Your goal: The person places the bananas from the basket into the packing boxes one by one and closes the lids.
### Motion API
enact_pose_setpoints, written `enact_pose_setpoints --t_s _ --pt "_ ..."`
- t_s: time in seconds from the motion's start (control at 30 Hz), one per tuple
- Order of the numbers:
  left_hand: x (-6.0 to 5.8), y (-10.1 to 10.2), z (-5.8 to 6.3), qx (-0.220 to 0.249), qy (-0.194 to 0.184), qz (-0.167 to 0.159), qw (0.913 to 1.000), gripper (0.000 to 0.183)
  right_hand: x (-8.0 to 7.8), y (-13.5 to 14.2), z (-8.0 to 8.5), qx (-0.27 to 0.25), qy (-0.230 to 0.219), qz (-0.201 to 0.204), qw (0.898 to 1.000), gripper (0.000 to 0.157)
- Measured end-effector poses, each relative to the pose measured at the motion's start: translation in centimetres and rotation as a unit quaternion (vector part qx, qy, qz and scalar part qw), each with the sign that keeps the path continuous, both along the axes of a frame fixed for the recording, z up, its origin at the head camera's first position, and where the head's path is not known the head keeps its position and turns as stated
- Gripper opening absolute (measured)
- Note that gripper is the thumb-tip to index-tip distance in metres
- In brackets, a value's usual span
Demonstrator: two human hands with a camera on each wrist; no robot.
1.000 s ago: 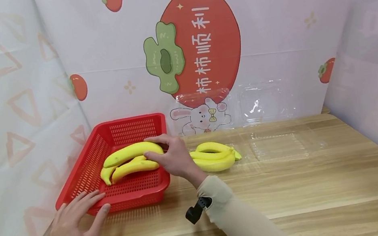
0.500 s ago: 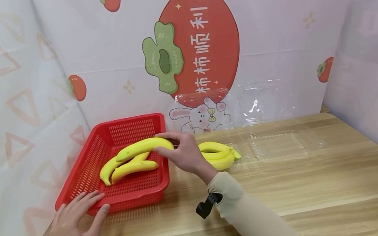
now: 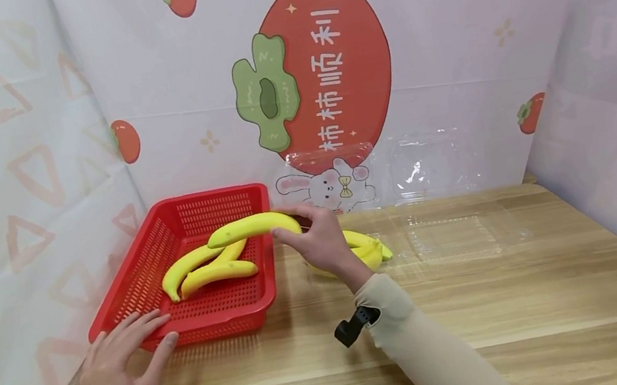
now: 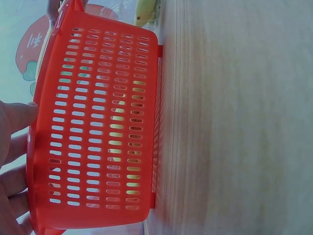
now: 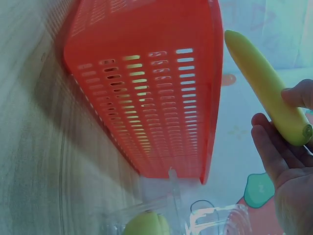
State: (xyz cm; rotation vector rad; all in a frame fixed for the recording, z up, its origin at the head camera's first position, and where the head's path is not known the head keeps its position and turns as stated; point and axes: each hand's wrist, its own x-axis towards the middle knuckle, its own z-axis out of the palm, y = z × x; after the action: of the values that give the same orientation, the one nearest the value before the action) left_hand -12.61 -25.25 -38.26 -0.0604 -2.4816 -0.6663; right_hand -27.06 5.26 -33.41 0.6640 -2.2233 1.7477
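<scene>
My right hand (image 3: 322,240) pinches a yellow banana (image 3: 250,226) by one end, thumb on the near side and fingers behind. The banana is raised and lies across the right rim of a red plastic basket (image 3: 218,330) in the head view. In the right wrist view the same banana (image 5: 261,78) slants up beside the basket wall. Several more bananas (image 3: 219,273) lie inside the basket. My left hand (image 3: 116,384) rests at the basket's near left rim, fingers spread and fairly straight; the left wrist view shows its thumb (image 4: 22,115) against the rim.
Right of the basket, a group of bananas (image 3: 370,255) sits in a clear plastic clamshell box, partly hidden by my right hand. Another clear clamshell box (image 3: 453,239) stands beside it with its lid up. A printed cloth backdrop (image 3: 423,35) rises behind the wooden table (image 3: 542,317).
My right hand has lifted the banana off the others in the basket and carried it rightward, over the right rim. The left hand has stayed in place.
</scene>
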Motion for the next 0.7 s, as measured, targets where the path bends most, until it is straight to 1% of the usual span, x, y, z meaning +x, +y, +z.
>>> enact_pose_setpoints --t_s 0.23,0.57,0.7 --pt "0.1 0.1 0.1 -0.002 0.004 -0.001 1.0000 0.041 0.1 0.8 0.5 -0.002 0.016 -0.003 1.000 0.040" --pt "0.1 0.1 0.0 -0.003 -0.001 0.003 1.0000 0.041 -0.1 2.2 0.5 0.007 0.043 -0.031 0.999 0.038" --pt "0.1 0.1 0.0 -0.004 0.000 0.003 1.0000 0.041 -0.2 3.1 0.5 0.013 0.047 -0.043 0.998 0.038"
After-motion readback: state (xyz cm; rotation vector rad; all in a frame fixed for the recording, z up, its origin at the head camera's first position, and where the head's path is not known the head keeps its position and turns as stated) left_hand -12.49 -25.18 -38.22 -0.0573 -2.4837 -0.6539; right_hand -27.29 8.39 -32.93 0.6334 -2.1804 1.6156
